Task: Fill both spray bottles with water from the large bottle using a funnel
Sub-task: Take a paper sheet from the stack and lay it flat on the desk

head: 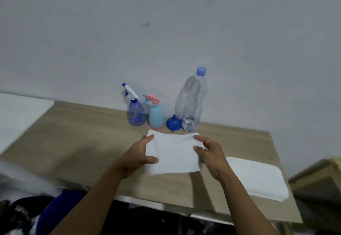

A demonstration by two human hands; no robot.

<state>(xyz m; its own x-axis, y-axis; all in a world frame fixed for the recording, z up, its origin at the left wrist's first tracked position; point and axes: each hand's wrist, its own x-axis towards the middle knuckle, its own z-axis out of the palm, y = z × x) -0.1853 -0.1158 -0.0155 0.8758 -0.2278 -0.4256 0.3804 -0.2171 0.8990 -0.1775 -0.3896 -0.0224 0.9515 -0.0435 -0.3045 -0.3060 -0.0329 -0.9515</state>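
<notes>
While L hand [137, 156] & R hand [212, 153] pinch a paper sheet [173, 153] by its side edges before the large bottle [191, 103], funnel [173, 123] sits just left of it, then pink-top sprayer [156, 116], blue sprayer [137, 113]; tabletop [73, 138] runs on further left.

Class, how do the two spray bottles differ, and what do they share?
The left bottle is see-through violet with a white-and-blue head; the right bottle is opaque light blue with a pink head. The left bottle's head reaches higher than the right bottle's. Both stand upright, heads on.
</notes>
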